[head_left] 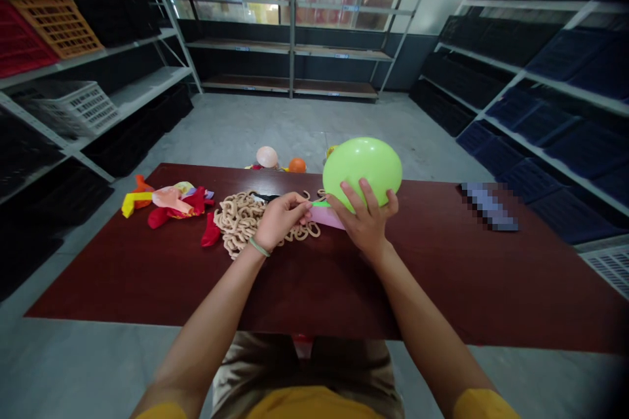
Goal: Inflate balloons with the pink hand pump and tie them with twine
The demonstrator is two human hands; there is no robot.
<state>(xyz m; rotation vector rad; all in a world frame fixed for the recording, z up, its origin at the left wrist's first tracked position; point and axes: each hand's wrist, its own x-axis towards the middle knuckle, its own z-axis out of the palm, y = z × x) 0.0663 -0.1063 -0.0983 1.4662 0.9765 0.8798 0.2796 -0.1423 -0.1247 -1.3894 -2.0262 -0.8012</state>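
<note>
A green inflated balloon (pixel 361 163) is held over the middle of the table. My right hand (pixel 366 219) grips its near side, fingers curved against the skin. My left hand (pixel 282 219) pinches the stretched neck of the balloon to the left. Behind and below the neck shows something pink (pixel 328 216), partly hidden by my hands. A heap of beige rope-like coils (pixel 240 222) lies beside my left hand, with a red balloon (pixel 210 231) at its left edge. Farther left is a pile of uninflated balloons (pixel 171 200) in several colours.
The dark red table (pixel 314 288) spans the width before me. A blurred-out flat object (pixel 489 206) lies at its right. Beyond the far edge show a pale balloon (pixel 266 156) and an orange balloon (pixel 297 165). Shelves with crates (pixel 56 26) stand left and right.
</note>
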